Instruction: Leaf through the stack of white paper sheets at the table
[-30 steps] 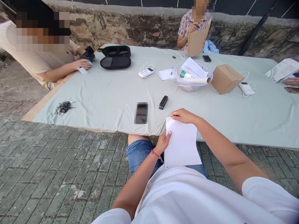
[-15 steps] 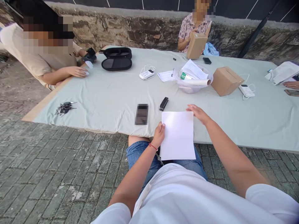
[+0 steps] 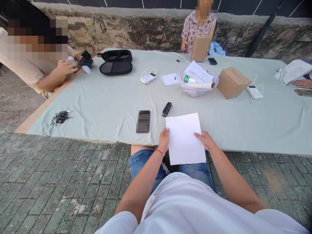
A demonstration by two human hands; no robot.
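Observation:
White paper (image 3: 186, 139), seemingly more than one sheet, is held between my two hands over my lap and the table's near edge. My left hand (image 3: 164, 140) grips its left side, thumb on top and fingers beneath. On the opposite side my right hand (image 3: 205, 139) pinches the right edge, its thumb lying on the paper's face and the other fingers hidden underneath. Just beyond the paper's top left corner lies a black stapler (image 3: 167, 109). A dark phone-like item (image 3: 143, 122), blurred out, rests left of it.
On the cloth-covered table (image 3: 109, 104) are keys (image 3: 60, 118), an open black case (image 3: 116, 66), white corded devices (image 3: 148, 78), a plastic basin (image 3: 195, 91) with papers and a bottle, and a cardboard box (image 3: 232, 83). Co-workers sit left, across and right; the one across holds a box (image 3: 201, 48).
My right hand has come down from beyond the paper's top right corner and taken hold of its right edge. The paper is now slightly tilted. The left co-worker's hand has lifted off the table.

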